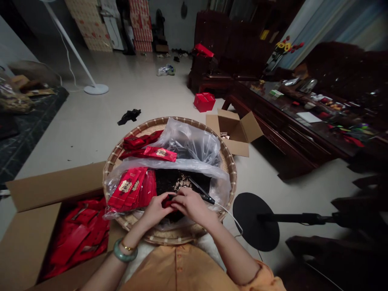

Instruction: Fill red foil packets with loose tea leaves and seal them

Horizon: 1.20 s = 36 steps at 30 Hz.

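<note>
My left hand and my right hand meet low over a round woven bamboo tray. Their fingers are closed around a small red packet, mostly hidden by them. Beyond my fingers, loose dark tea leaves lie in a clear plastic bag. A slim black corded tool with long jaws rests on the leaves, close to my right hand. Left of the leaves, several flat red packets stand in a row. One more red packet lies across the plastic further back.
At my left stands an open cardboard box full of red packets. Another open carton sits beyond the tray's right side, near a red box. A round black stand base is on the floor at right. A dark wooden table extends behind.
</note>
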Motion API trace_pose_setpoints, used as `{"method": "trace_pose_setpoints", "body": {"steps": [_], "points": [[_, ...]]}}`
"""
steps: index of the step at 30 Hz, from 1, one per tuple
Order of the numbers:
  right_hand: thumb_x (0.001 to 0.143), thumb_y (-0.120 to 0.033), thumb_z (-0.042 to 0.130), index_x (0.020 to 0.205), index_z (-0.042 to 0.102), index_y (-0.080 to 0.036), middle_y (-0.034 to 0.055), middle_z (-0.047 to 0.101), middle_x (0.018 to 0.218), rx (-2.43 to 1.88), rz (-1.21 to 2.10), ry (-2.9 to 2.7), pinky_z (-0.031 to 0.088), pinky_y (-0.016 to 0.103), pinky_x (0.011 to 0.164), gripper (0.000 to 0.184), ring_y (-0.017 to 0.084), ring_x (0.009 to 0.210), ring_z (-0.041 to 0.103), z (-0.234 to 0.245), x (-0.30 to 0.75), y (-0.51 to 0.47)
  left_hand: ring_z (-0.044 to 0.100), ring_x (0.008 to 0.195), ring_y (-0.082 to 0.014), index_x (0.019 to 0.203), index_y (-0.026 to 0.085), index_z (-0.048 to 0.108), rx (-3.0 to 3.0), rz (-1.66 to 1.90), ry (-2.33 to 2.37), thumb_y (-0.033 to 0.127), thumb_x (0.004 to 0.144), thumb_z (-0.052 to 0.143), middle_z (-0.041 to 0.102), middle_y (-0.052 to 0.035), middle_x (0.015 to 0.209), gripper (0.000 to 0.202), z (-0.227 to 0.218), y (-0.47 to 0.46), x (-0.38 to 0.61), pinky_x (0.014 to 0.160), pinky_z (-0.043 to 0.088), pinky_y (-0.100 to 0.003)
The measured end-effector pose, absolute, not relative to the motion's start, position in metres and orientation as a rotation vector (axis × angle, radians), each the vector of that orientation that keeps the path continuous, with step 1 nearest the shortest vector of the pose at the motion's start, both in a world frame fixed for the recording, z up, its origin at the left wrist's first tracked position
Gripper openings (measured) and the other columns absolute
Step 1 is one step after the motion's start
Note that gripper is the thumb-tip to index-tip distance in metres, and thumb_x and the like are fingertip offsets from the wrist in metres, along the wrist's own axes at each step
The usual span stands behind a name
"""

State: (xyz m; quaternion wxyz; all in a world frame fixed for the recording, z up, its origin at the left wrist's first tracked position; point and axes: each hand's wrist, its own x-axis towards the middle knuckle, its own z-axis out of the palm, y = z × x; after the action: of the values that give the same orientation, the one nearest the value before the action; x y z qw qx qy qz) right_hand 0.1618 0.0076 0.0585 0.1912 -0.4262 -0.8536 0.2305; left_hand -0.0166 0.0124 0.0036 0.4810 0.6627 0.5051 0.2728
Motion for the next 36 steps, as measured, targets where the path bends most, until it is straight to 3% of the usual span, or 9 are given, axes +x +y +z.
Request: {"method": "trace_pose_setpoints", "body": {"steps": [5, 8, 10, 13, 17, 23, 27, 33, 36], "points": [[0.093, -0.025, 0.046, 0.102, 0.068, -0.02, 0.0068, 0.065, 0.094, -1.378, 0.652, -1.957, 0.048, 0.026, 0.077, 0.024, 0.015, 0.086, 0.062, 0.041, 0.192, 0.025, 0.067, 0.085, -0.0208, 0.098, 0.017, 0.066, 1.576, 0.742, 1.276, 0.026, 0.067, 0.072, 0.073, -0.0046, 0.093, 0.032, -0.008, 0.01, -0.019, 0.08, 0.053, -0.034], [0.089, -0.015, 0.047, 0.103, 0.068, -0.017, 0.0095, 0.067, 0.095, -1.713, 0.51, -2.023, 0.047, 0.029, 0.08, 0.026, 0.018, 0.087, 0.063, 0.019, 0.216, 0.047, 0.068, 0.079, -0.019, 0.097, 0.018, 0.067, 1.691, 0.764, 1.271, 0.027, 0.071, 0.071, 0.073, -0.0045, 0.089, 0.028, -0.012, 0.008, -0.019, 0.073, 0.055, -0.031], [0.086, -0.01, 0.048, 0.114, 0.064, -0.017, 0.0118, 0.067, 0.102, -1.862, 0.418, -2.136, 0.047, 0.029, 0.082, 0.033, 0.02, 0.092, 0.063, 0.007, 0.224, 0.06, 0.067, 0.078, -0.0178, 0.097, 0.019, 0.066, 1.847, 0.825, 1.241, 0.029, 0.075, 0.069, 0.071, -0.0047, 0.089, 0.024, -0.012, 0.006, -0.019, 0.07, 0.055, -0.03], [0.084, -0.009, 0.051, 0.126, 0.055, -0.023, 0.012, 0.063, 0.115, -2.012, 0.33, -2.271, 0.047, 0.029, 0.08, 0.044, 0.02, 0.097, 0.062, -0.004, 0.222, 0.072, 0.066, 0.084, -0.018, 0.111, 0.02, 0.059, 2.079, 0.964, 1.184, 0.029, 0.08, 0.065, 0.07, -0.0058, 0.094, 0.033, -0.01, 0.004, -0.021, 0.073, 0.056, -0.032], [0.088, -0.014, 0.046, 0.113, 0.062, -0.022, 0.0105, 0.065, 0.111, -2.105, 0.35, -2.293, 0.046, 0.027, 0.08, 0.031, 0.02, 0.096, 0.063, -0.011, 0.215, 0.076, 0.063, 0.102, -0.0208, 0.132, 0.019, 0.04, 2.318, 1.098, 1.171, 0.024, 0.086, 0.058, 0.064, -0.0118, 0.112, 0.05, -0.007, 0.0, -0.029, 0.085, 0.055, -0.038], [0.084, -0.014, 0.051, 0.123, 0.054, -0.021, 0.0135, 0.059, 0.122, -2.127, 0.438, -2.189, 0.045, 0.029, 0.081, 0.04, 0.023, 0.1, 0.061, -0.017, 0.221, 0.074, 0.061, 0.107, -0.0191, 0.113, 0.018, 0.054, 2.533, 1.068, 1.087, 0.015, 0.089, 0.049, 0.06, -0.0124, 0.12, 0.024, -0.002, -0.004, -0.038, 0.089, 0.054, -0.034], [0.084, -0.015, 0.05, 0.102, 0.066, -0.018, 0.0126, 0.067, 0.106, -2.081, 0.541, -2.077, 0.044, 0.029, 0.082, 0.024, 0.022, 0.094, 0.063, -0.021, 0.223, 0.075, 0.063, 0.104, -0.0185, 0.116, 0.015, 0.051, 2.531, 1.068, 1.094, 0.015, 0.09, 0.048, 0.064, -0.0122, 0.114, 0.026, 0.004, -0.005, -0.039, 0.088, 0.055, -0.034], [0.08, -0.02, 0.055, 0.098, 0.069, -0.018, 0.0106, 0.07, 0.1, -1.867, 0.684, -1.806, 0.046, 0.031, 0.084, 0.023, 0.022, 0.091, 0.064, -0.025, 0.232, 0.066, 0.062, 0.104, -0.0177, 0.102, 0.014, 0.058, 2.542, 1.11, 1.08, 0.012, 0.089, 0.049, 0.063, -0.013, 0.116, 0.017, 0.008, -0.007, -0.04, 0.087, 0.054, -0.031], [0.081, -0.031, 0.054, 0.095, 0.07, -0.017, 0.0087, 0.072, 0.089, -1.781, 0.794, -1.574, 0.052, 0.031, 0.072, 0.026, 0.021, 0.079, 0.067, -0.028, 0.239, 0.058, 0.057, 0.104, -0.0207, 0.099, 0.014, 0.061, 2.582, 1.174, 1.142, 0.009, 0.085, 0.053, 0.063, -0.0127, 0.113, 0.017, 0.009, -0.007, -0.04, 0.087, 0.053, -0.036]]}}
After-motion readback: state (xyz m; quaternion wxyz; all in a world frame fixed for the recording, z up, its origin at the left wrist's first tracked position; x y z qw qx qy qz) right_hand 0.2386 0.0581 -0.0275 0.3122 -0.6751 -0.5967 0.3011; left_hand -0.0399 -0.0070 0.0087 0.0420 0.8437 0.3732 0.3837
